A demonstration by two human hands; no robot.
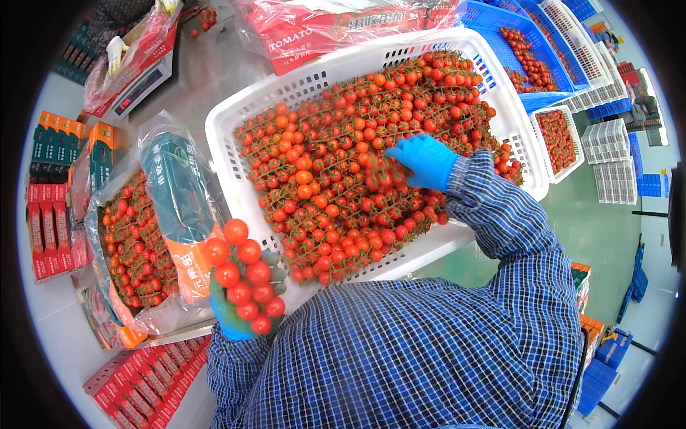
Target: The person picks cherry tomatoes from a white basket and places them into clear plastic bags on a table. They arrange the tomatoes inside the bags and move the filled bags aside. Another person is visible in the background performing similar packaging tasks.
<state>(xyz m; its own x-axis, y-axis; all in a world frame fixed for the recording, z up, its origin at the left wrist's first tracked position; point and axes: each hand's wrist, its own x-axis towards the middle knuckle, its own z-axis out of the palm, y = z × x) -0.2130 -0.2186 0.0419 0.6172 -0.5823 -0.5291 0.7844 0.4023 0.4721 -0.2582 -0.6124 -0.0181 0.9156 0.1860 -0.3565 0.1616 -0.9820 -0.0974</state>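
Note:
My left hand (236, 308), in a blue glove, holds a vine of cherry tomatoes (239, 293) with its palm beneath them, just left of the white crate's near corner. The large white plastic crate (230, 187) lies before me, filled with cherry tomatoes on green vines (321, 161). Over its right half is my right hand (426, 161), also blue-gloved. Blurred tomatoes lie under its fingers, which are mostly hidden, so its grip cannot be told. To the left stands an open, plastic-lined carton of vine tomatoes (134, 252), with its dark green and orange flap (177, 187) folded outward.
A red carton in plastic (321, 32) adjoins the crate's far rim. At the upper left, another person's gloved hand (115, 53) is at a red carton on a digital scale (142, 88). Blue crates (541, 53) and a smaller white crate of tomatoes (557, 142) stand right. Red cartons (147, 381) are stacked lower left.

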